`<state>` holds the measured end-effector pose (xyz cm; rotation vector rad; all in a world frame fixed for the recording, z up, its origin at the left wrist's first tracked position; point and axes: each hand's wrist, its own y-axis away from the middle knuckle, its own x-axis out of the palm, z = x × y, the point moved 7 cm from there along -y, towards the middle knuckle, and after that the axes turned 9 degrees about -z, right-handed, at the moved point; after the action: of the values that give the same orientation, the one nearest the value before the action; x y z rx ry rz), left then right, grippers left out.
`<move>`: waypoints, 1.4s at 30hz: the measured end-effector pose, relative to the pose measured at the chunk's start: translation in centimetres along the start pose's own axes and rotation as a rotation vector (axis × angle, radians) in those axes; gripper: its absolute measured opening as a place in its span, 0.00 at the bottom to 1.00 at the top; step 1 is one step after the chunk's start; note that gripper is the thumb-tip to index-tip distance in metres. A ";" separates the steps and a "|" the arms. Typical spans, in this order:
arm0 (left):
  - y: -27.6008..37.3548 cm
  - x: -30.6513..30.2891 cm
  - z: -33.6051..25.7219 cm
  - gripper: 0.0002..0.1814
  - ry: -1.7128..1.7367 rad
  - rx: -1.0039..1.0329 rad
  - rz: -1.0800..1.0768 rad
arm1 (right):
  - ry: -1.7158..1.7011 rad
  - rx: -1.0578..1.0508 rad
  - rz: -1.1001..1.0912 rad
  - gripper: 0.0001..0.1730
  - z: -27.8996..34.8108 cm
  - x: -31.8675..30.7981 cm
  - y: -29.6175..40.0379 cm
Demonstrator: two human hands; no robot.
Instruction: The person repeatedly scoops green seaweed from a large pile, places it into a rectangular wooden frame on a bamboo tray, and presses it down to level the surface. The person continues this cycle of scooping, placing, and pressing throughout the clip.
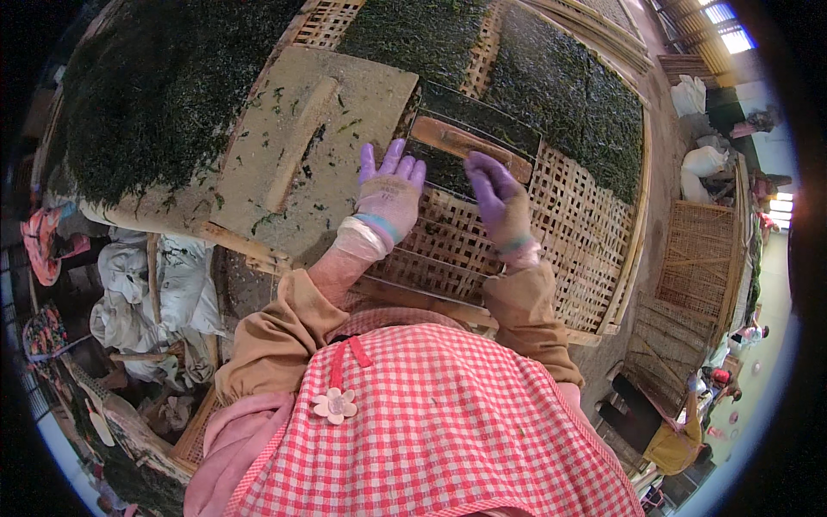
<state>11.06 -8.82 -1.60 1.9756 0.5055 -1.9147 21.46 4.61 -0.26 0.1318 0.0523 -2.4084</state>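
My left hand point(391, 178), in a glove with purple fingers, lies flat with fingers spread at the right edge of a board with a raised wooden handle point(301, 145), on which bits of dark green seaweed are scattered. My right hand point(501, 194), gloved alike, is bent beside a brown wooden block with a grip point(468, 147); whether its fingertips touch the block I cannot tell. The block rests over dark seaweed point(446, 171) inside a thin rectangular frame point(481, 100). Beneath is a woven bamboo tray point(575, 239), partly covered by sheets of seaweed point(559, 97).
A large heap of seaweed point(155, 97) lies at the upper left. White sacks point(158, 284) are at the left below the table. Stacked woven racks point(698, 252) stand at the right. A person in a yellow top point(675, 446) is at the lower right; more people are farther off.
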 end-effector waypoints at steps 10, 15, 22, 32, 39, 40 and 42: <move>-0.9 -0.2 1.6 0.28 0.218 -0.141 -0.134 | 0.577 0.241 0.106 0.15 -2.0 -5.2 2.1; 1.4 -3.2 6.2 0.23 0.492 -0.282 -0.452 | 1.018 0.164 0.493 0.14 -0.9 0.8 0.6; 11.0 -7.3 22.1 0.18 0.111 -0.613 -0.633 | 0.287 0.348 0.093 0.16 -1.4 -0.4 1.3; 14.7 4.6 44.0 0.36 -0.194 -1.014 0.090 | 0.110 0.210 -0.260 0.18 -0.4 -4.8 2.0; 7.6 10.1 46.4 0.23 -0.099 -0.888 0.149 | 0.157 0.191 -0.248 0.17 0.0 -2.2 2.1; 8.2 10.0 47.3 0.21 0.000 -0.950 0.140 | 0.158 0.191 -0.262 0.17 0.2 -1.9 2.2; 10.2 8.4 49.4 0.17 0.290 -1.035 -0.018 | 0.112 0.196 -0.276 0.17 0.3 -1.6 1.9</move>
<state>-27.18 -41.27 -11.56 1.4889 1.2683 -0.9770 23.89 4.30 0.22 0.3721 -0.1224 -2.6762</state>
